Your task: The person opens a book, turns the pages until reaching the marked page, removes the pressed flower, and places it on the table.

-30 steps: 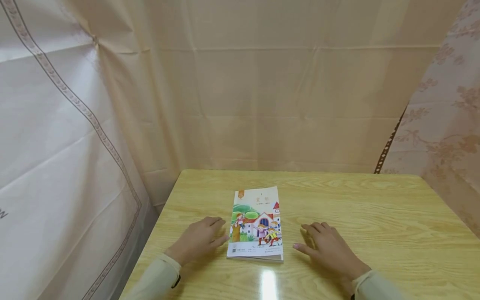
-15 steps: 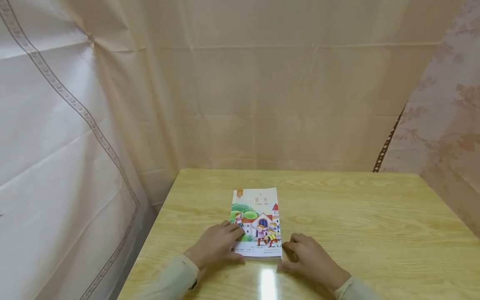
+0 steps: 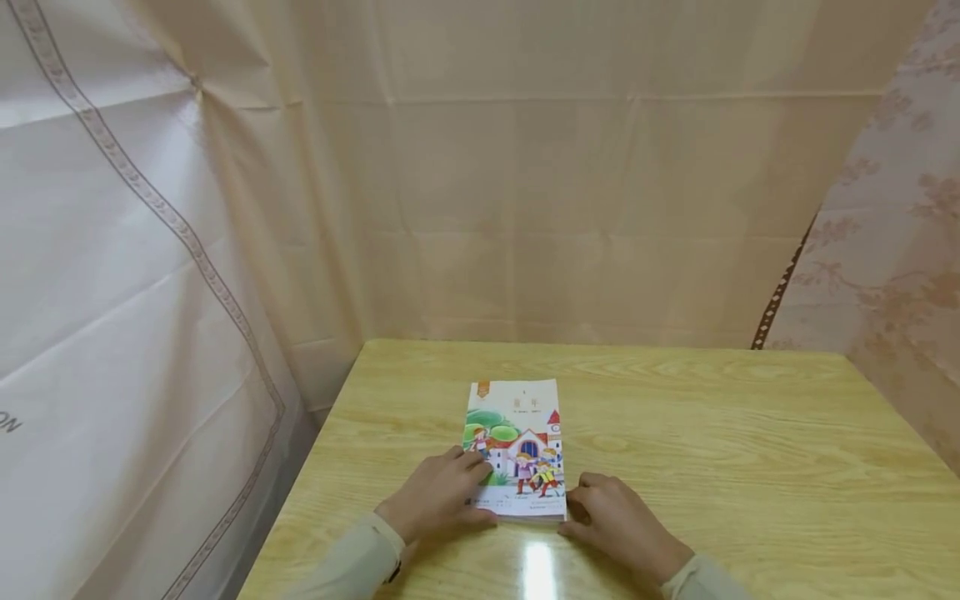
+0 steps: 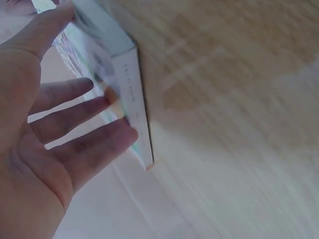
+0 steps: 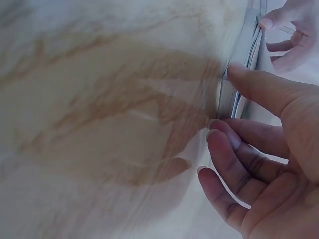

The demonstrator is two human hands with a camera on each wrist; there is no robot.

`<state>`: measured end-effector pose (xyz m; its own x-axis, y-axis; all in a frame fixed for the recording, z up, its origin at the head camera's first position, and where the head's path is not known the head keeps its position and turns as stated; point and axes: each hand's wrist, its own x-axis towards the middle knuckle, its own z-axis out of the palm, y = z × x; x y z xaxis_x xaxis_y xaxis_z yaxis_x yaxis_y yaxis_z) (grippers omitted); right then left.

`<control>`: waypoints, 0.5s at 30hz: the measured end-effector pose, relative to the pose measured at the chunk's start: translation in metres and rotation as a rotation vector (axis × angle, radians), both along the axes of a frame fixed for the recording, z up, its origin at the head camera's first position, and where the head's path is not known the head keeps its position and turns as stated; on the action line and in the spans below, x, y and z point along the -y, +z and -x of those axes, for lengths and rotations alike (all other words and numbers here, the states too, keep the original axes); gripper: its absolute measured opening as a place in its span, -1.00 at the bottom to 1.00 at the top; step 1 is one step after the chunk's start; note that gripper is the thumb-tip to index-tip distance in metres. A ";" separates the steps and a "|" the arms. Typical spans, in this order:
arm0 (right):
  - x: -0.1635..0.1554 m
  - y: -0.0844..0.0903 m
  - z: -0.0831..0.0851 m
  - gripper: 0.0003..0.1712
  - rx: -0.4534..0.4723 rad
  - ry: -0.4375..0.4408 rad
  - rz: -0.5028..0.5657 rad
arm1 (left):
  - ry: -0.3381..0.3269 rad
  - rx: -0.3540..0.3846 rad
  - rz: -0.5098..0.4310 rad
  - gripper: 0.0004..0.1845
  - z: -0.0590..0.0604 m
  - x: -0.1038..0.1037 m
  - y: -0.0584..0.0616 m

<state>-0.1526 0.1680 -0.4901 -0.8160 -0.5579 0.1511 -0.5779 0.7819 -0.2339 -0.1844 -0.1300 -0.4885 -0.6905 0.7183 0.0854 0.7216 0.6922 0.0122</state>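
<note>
A paperback book [image 3: 521, 417] with a colourful cartoon cover lies flat on the wooden table [image 3: 697, 433]. My left hand [image 3: 438, 493] rests at its lower left, fingers fairly straight over the cover and spine [image 4: 130, 79], thumb at the near edge. At the lower right corner, my right hand [image 3: 618, 521] has its thumb on the page edges and its curled index finger by the side edge, pinching the corner. The right wrist view shows that thumb [image 5: 249, 82] against the pages; the other fingers curl beside the book.
A beige cloth [image 3: 510, 208] hangs behind the table. Pale cloth [image 3: 112, 333] with a patterned band hangs at the left, and floral cloth [image 3: 900, 242] at the right. A bright light reflection [image 3: 537, 567] shows on the near tabletop.
Both hands have moved inward from either side of the book to its lower corners. The left fingers now lie on the cover; the right thumb and index finger have reached the corner.
</note>
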 end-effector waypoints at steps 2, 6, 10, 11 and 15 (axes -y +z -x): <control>0.000 0.000 0.000 -0.61 0.002 0.001 -0.010 | 0.000 0.020 -0.002 -0.26 0.001 0.001 0.002; 0.001 0.001 0.000 -0.60 0.004 0.002 -0.013 | -0.013 0.036 -0.004 -0.37 0.004 0.001 0.005; 0.000 0.001 -0.001 -0.60 -0.004 0.011 -0.004 | -0.040 0.058 -0.008 -0.49 0.005 0.002 0.008; 0.000 0.001 -0.001 -0.60 -0.004 0.012 -0.002 | -0.047 0.077 -0.015 -0.51 0.005 0.002 0.009; 0.000 0.000 0.000 -0.60 -0.015 0.016 -0.005 | -0.080 0.167 -0.095 -0.55 0.006 0.009 0.014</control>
<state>-0.1524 0.1682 -0.4903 -0.8046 -0.5718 0.1600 -0.5938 0.7736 -0.2214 -0.1900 -0.1385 -0.4750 -0.6416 0.7657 0.0448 0.7569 0.6226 0.1987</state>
